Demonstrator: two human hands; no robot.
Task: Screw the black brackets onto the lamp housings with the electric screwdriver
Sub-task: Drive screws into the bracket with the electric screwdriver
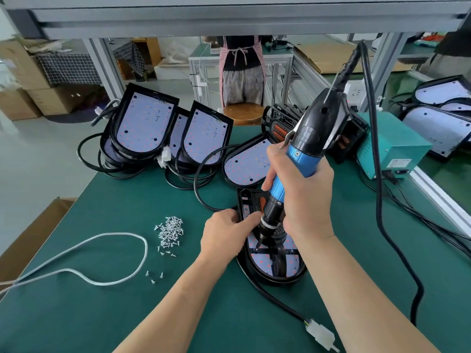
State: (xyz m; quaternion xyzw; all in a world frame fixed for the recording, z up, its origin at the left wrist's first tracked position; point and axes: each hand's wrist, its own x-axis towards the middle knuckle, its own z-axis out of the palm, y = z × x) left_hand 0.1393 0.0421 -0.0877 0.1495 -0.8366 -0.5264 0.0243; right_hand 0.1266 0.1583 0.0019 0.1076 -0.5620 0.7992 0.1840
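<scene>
The bracket point(276, 253) lies across the lit face of the housing point(254, 276), flat on the tabletop point(127, 314) directly beneath both hands. The screwdriver point(300, 159) has its bit down on the bracket's left arm. The right hand point(305, 200) is wrapped round the blue barrel, and the tool leans a little up and away to the right. The left hand point(224, 235) curls over the housing's left rim, its thumb up against the tool's collar. From where I stand the screw under the bit is too small to make out. To my eye the job here is driving that one home. I'd bring the barrel nearer upright over the hole so the bit doesn't ride out and scar the board. I'd also press the housing flat with the left hand, and ease off once the head seats, since I'd guess the plastic could strip. Just left of the left hand sits a heap of screws point(169, 230), with a white cord point(122, 233) looped beyond it. More housings point(145, 123) are stacked past the hands on the far left, and a green box point(392, 154) stands out past the right hand.
</scene>
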